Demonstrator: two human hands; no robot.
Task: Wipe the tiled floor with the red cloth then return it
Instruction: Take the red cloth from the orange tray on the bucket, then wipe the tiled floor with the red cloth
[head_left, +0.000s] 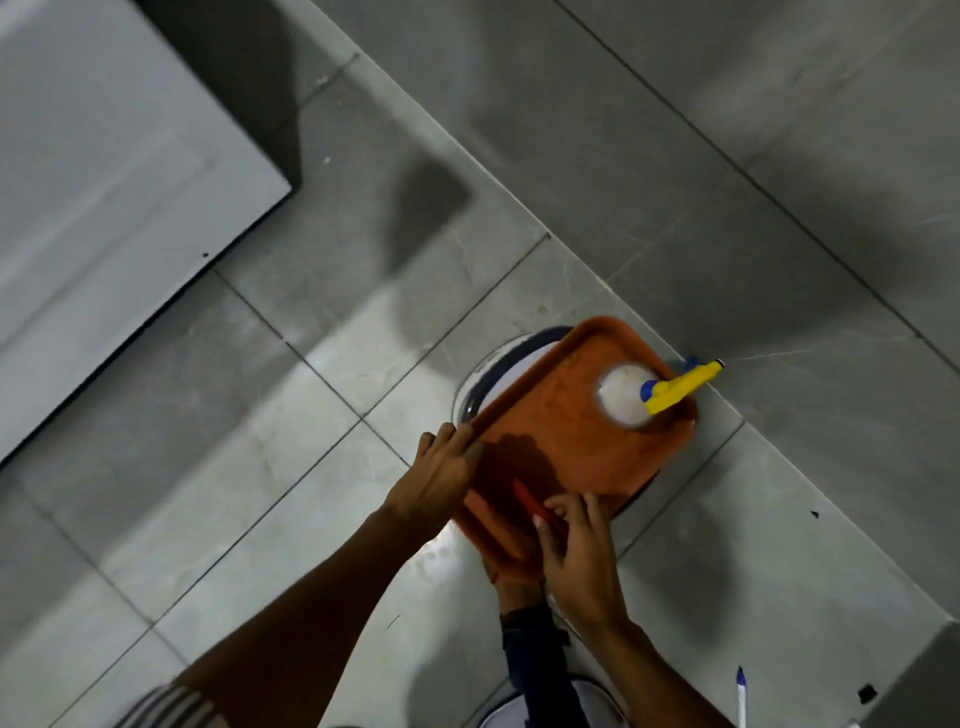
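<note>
A small piece of the red cloth (525, 500) lies in the near corner of the orange tray (566, 447). My right hand (579, 558) is at that corner, and its thumb and fingertips pinch the cloth; most of the cloth is hidden under the fingers. My left hand (441, 475) grips the tray's left rim. The grey tiled floor (291, 467) spreads out below and to the left of the tray.
A white spray bottle with a yellow nozzle (631, 392) stands on the tray's far end. The tray rests on a round white container (485, 371). A white door (104, 197) is at the left and a tiled wall (727, 156) behind. My foot (511, 579) is under the tray. A pen (741, 696) lies at the bottom right.
</note>
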